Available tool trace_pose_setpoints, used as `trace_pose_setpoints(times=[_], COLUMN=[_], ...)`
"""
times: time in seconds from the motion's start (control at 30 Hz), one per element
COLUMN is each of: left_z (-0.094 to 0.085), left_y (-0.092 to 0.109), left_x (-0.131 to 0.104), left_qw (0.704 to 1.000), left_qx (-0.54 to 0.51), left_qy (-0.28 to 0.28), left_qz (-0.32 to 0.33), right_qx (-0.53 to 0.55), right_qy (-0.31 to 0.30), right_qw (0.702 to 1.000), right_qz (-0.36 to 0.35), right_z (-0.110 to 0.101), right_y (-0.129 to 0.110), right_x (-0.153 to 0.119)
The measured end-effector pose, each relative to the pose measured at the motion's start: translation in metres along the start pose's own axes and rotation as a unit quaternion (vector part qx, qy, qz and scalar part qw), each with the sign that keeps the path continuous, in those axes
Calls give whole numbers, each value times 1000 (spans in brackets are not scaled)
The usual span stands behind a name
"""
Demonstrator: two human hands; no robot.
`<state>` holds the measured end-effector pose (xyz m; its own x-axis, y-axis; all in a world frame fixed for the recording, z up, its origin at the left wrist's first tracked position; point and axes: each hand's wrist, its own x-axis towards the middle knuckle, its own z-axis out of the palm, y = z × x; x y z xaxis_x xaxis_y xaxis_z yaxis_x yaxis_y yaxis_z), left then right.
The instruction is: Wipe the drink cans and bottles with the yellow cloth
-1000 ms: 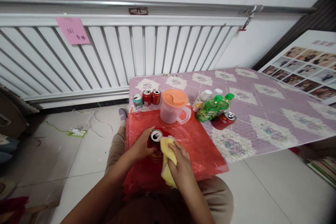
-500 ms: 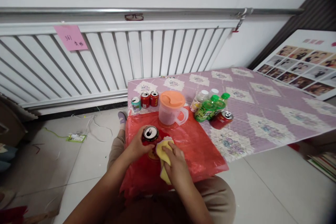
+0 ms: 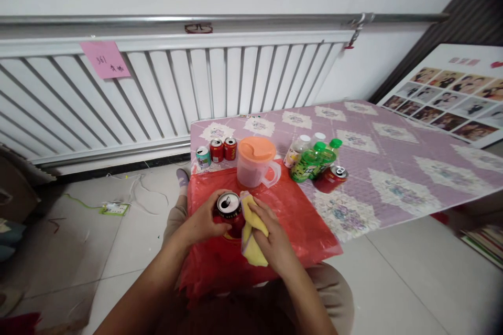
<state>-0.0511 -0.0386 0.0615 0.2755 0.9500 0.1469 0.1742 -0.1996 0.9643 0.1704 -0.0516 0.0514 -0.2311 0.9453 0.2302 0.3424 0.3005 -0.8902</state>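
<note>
My left hand [image 3: 208,220] is wrapped round an opened red drink can [image 3: 236,226], whose silver top faces up towards me. In my right hand [image 3: 271,230] a yellow cloth [image 3: 253,251] is bunched, its upper end against the can's right side. Both hands are over a red plastic sheet [image 3: 302,220] on the table's near end. Just beyond them stands a clear pitcher [image 3: 251,174] with an orange lid and a handle on its right.
Left of the pitcher stand two red cans [image 3: 230,149] and a teal can [image 3: 203,157]. To its right are several bottles, some green [image 3: 308,164], and another red can [image 3: 331,180]. A flowered cloth [image 3: 365,167] covers the table; a white radiator [image 3: 236,73] runs behind.
The cloth has shifted up and slightly right along the can's side with my right hand. The can, in my left hand, has moved slightly right and down.
</note>
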Motion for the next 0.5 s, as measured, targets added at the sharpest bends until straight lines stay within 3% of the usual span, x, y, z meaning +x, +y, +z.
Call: trace_pose_setpoints(times=[0.1, 0.17, 0.23, 0.37, 0.5], left_z=[-5, -4, -1, 8, 10], left_y=[8, 10, 9, 7, 10], left_x=[-1, -2, -1, 3, 6], left_qw=[1000, 999, 998, 998, 996], left_qx=[-7, -36, -55, -40, 17], left_qy=[-8, -5, 3, 41, 78], left_qz=[2, 7, 16, 39, 31], right_qx=[137, 252, 345, 432, 459], right_qy=[14, 14, 2, -10, -7], right_qw=[983, 941, 895, 855, 836], right_qz=[125, 225, 283, 285, 302], right_z=[1, 8, 20, 41, 46], right_y=[9, 14, 16, 15, 11], right_x=[1, -3, -8, -18, -23])
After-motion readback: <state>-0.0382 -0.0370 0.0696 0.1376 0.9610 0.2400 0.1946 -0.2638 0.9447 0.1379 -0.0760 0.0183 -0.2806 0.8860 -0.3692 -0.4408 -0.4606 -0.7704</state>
